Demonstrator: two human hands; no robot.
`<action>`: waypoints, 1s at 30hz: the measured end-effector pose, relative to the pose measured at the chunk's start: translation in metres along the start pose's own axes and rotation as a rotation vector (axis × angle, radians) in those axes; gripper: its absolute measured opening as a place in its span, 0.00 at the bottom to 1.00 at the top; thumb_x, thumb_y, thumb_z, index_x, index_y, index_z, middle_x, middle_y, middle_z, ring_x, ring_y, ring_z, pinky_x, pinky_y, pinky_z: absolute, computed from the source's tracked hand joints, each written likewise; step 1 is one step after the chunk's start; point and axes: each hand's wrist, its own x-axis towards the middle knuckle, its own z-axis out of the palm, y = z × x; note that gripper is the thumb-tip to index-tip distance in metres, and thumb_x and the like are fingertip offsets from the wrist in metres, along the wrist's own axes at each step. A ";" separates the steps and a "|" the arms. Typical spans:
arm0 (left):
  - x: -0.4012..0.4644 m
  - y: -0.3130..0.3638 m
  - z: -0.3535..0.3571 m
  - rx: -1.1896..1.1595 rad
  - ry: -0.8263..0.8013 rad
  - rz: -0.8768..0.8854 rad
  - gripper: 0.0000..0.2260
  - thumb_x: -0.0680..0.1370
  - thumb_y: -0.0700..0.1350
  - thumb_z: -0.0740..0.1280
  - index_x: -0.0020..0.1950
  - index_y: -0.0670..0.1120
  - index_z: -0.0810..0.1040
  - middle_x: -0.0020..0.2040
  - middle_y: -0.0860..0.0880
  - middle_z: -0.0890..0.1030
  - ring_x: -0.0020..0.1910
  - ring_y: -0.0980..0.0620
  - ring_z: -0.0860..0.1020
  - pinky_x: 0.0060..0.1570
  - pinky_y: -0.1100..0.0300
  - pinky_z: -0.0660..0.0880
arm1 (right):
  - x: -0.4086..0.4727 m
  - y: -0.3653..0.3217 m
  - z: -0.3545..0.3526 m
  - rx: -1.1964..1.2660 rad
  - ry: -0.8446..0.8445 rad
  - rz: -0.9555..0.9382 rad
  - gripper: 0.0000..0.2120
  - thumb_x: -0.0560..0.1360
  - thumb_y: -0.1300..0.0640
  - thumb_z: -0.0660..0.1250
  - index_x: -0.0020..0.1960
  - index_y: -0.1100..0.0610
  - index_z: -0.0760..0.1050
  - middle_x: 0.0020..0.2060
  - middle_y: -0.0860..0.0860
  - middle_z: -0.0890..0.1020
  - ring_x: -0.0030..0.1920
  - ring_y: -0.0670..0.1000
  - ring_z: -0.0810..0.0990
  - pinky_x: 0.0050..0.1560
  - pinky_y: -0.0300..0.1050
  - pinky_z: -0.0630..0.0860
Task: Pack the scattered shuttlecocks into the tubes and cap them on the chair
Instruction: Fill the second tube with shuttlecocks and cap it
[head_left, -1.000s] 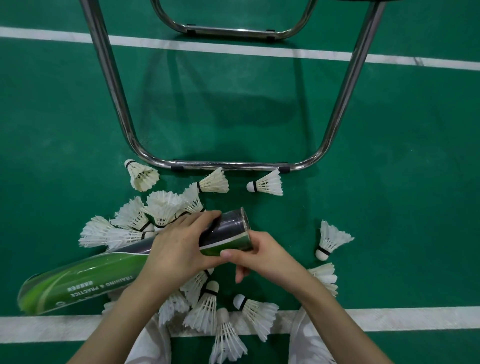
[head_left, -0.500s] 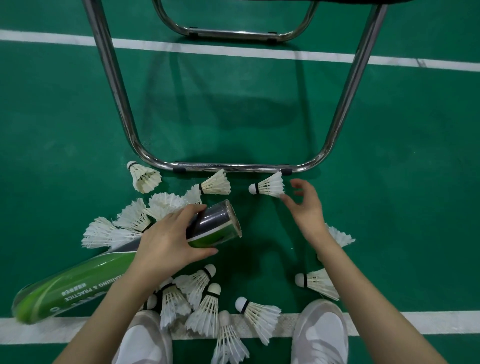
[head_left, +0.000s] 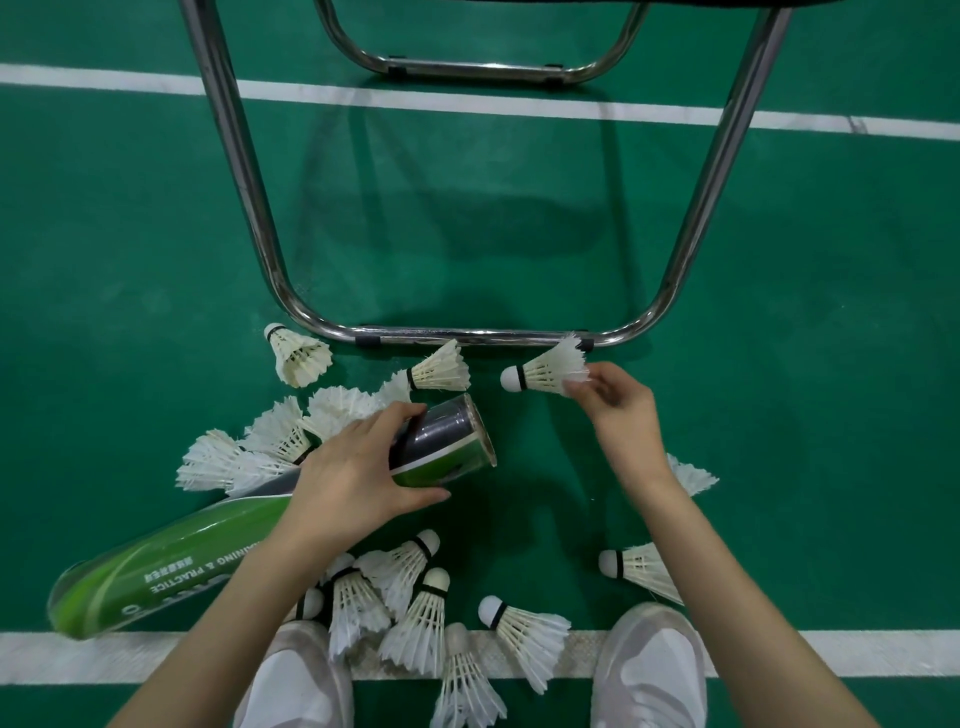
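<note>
Right hand (head_left: 618, 410) pinches shuttlecock (head_left: 548, 370) feathers; left hand (head_left: 358, 467) wraps tube (head_left: 218, 540); green court floor (head_left: 831, 338), white lines.

Just one head cam here, looking steeply down and forward, pretty close over the green court floor (head_left: 156, 260), with the chrome tubular chair frame (head_left: 467, 336) at frame top.

"TRAINING & PRACTICE", partly hidden, on the green tube (head_left: 171, 566)
</note>
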 end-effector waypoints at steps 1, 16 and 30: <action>0.001 0.000 0.000 0.003 0.003 -0.002 0.34 0.63 0.63 0.72 0.65 0.56 0.64 0.55 0.56 0.76 0.49 0.55 0.73 0.45 0.58 0.72 | -0.008 -0.008 -0.001 0.041 -0.035 -0.005 0.05 0.74 0.63 0.66 0.43 0.54 0.77 0.41 0.48 0.83 0.42 0.41 0.80 0.46 0.29 0.73; 0.000 0.007 0.001 0.022 0.001 0.037 0.35 0.64 0.62 0.72 0.67 0.55 0.64 0.56 0.54 0.75 0.51 0.53 0.73 0.46 0.59 0.69 | -0.064 -0.026 0.037 0.003 -0.427 -0.038 0.03 0.75 0.57 0.66 0.47 0.51 0.78 0.43 0.45 0.82 0.47 0.42 0.79 0.49 0.30 0.72; -0.009 0.006 0.005 0.028 0.085 0.127 0.33 0.63 0.62 0.72 0.65 0.53 0.70 0.54 0.52 0.79 0.51 0.51 0.76 0.44 0.58 0.69 | -0.069 -0.032 0.047 0.027 -0.652 0.082 0.10 0.71 0.61 0.70 0.50 0.50 0.79 0.43 0.42 0.82 0.44 0.35 0.79 0.48 0.28 0.73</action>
